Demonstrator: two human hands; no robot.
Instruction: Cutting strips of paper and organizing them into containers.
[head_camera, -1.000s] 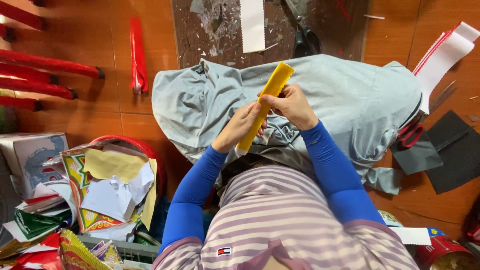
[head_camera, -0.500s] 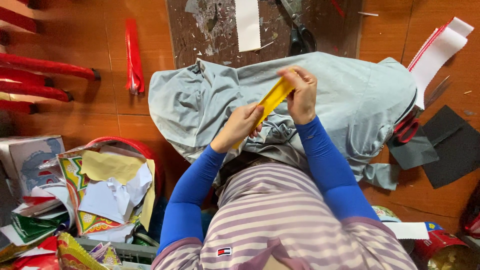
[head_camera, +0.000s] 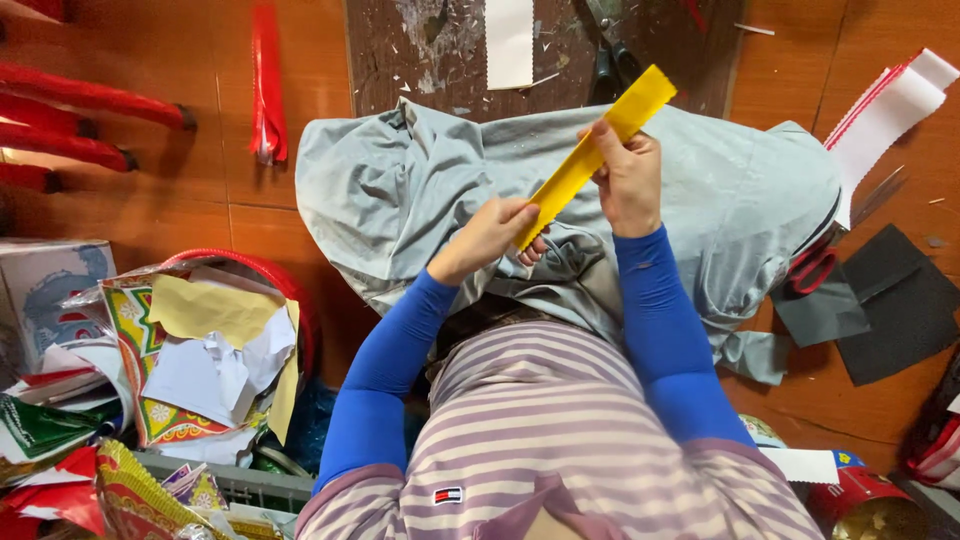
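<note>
The person is holding a yellow paper strip (head_camera: 592, 157) slantwise above the grey cloth (head_camera: 420, 190); the left hand (head_camera: 490, 235) is pinching its near, lower end, the right hand (head_camera: 628, 178) is gripping higher up, nearer the far tip

Grey cloth (head_camera: 420, 190) open w/ room; paper bin (head_camera: 215, 350) crowds left.
</note>
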